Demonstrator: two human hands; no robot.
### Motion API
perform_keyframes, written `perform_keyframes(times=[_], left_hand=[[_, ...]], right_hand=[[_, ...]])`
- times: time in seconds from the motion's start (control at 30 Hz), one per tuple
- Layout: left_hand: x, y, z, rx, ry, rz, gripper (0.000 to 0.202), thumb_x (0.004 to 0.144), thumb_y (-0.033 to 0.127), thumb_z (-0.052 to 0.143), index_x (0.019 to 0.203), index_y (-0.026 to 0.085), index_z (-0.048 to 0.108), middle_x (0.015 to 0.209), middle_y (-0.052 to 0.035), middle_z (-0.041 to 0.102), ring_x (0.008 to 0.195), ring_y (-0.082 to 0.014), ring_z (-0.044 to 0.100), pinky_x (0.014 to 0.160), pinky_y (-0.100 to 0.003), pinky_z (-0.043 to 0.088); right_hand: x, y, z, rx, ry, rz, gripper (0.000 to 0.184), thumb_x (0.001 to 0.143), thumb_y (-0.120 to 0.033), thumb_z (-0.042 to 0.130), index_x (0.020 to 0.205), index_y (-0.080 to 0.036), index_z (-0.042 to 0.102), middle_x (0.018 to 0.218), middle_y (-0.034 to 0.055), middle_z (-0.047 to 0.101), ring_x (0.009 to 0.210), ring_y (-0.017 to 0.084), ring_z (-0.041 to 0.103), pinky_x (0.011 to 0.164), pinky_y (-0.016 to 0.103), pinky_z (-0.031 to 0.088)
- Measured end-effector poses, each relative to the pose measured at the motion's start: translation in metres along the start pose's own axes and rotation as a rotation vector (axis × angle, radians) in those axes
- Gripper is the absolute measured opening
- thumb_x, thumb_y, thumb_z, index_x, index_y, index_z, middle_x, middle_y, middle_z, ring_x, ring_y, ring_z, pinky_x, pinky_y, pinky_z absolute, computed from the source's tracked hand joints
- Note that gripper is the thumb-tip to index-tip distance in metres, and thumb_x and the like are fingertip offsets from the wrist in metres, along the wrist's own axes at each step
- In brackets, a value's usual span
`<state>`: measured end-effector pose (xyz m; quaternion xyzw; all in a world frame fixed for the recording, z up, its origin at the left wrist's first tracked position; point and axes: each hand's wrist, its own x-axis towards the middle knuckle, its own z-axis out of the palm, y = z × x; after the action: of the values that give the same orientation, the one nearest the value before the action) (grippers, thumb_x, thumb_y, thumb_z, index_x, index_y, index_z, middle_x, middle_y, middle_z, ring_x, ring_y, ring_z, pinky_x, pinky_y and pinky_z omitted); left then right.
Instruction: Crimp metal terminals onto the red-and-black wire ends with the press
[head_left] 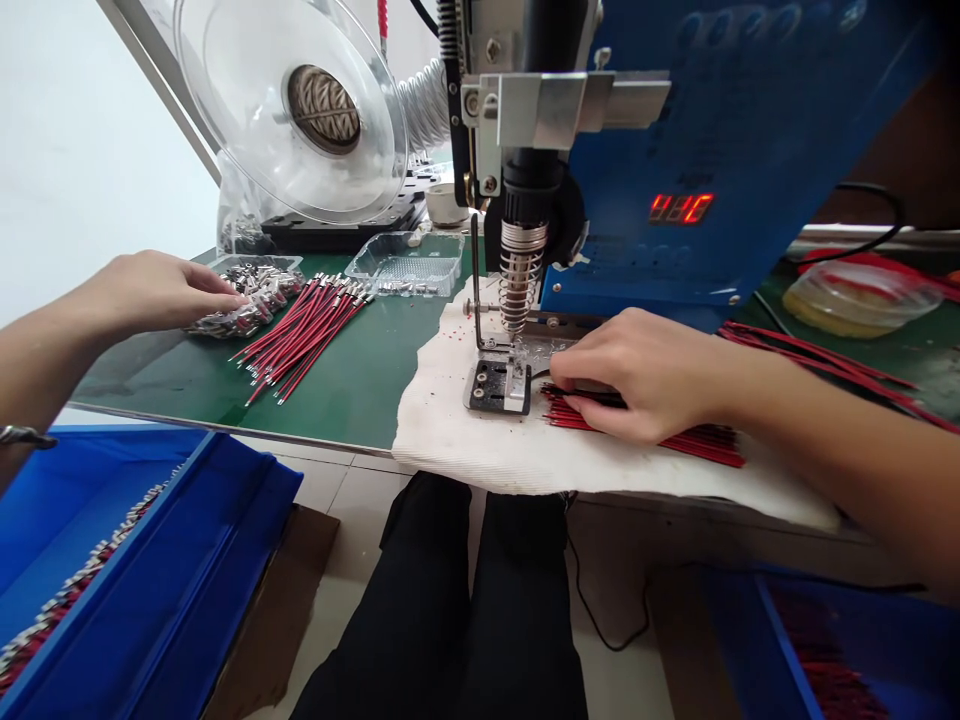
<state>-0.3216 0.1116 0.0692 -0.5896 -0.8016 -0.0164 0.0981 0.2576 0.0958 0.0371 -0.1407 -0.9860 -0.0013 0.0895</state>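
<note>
My left hand (161, 290) reaches over a clear plastic tray (289, 262) heaped with small silvery metal parts (259, 292). Its fingers are pinched together at the parts; whether one is between the fingertips I cannot make out. My right hand (637, 375) is closed on a thin black wire (540, 375) whose end points at a small black metal fixture (481, 388). Under this hand lies a bundle of red and black wires (705, 445) on a white cloth (465, 440). Above the fixture stands a spring-wrapped soldering head (523, 265).
Red wires with metal ends (307, 325) lie beside the tray. Behind them is another clear tray (405, 265). A blue machine (675, 120) with a red display fills the right. A fume hood (247, 110) stands at back left. Blue bins (142, 590) flank my legs.
</note>
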Motion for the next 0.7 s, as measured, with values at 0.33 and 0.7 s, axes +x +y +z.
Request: perform_keyframes(times=[0.33, 0.7], left_hand=[[0.006, 0.005, -0.011, -0.104, -0.15, -0.102, 0.095, 0.079, 0.102, 0.073, 0.133, 0.025, 0.087, 0.069, -0.0019, 0.074, 0.134, -0.05, 0.068, 0.108, -0.046, 0.047], [-0.089, 0.1, -0.061, -0.335, 0.059, -0.175, 0.061, 0.103, 0.06, 0.073, 0.146, 0.018, 0.085, 0.141, -0.0106, 0.09, 0.116, -0.034, 0.079, 0.102, -0.042, 0.059]], right_hand=[[0.0, -0.001, -0.001, -0.013, -0.012, -0.012, 0.021, 0.11, -0.024, 0.056, 0.09, -0.026, 0.058, 0.074, 0.0022, 0.067, 0.066, 0.02, 0.054, 0.066, 0.038, 0.027], [-0.002, 0.003, 0.002, -0.004, 0.106, -0.05, 0.024, 0.115, -0.018, 0.055, 0.093, -0.025, 0.065, 0.077, 0.0007, 0.069, 0.067, 0.018, 0.056, 0.066, 0.035, 0.031]])
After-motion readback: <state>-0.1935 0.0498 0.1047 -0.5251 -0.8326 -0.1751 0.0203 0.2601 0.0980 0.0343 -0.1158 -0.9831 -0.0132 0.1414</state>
